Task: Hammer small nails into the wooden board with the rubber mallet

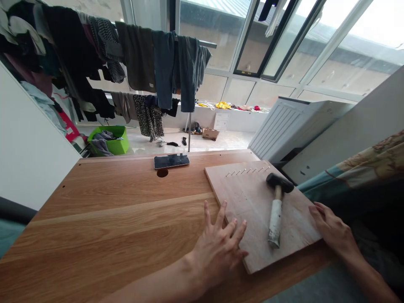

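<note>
A pale wooden board (246,206) lies at an angle on the table, with a row of several nails (248,171) standing along its far edge. On it rests a mallet (275,214) with a black head and a worn, white-coated handle, touched by neither hand. My left hand (217,244) is at the board's left edge, fingers spread and the thumb over the near left part. At the right edge, my right hand (331,229) grips the board with its fingers curled; the underside of that grip is hidden.
A smartphone (171,161) lies near the table's (110,227) far edge, beside a round cable hole (162,173). Beyond are hanging laundry (135,59), a green basket (118,145) and a white ribbed panel (277,126). A curtain (353,168) hangs at right.
</note>
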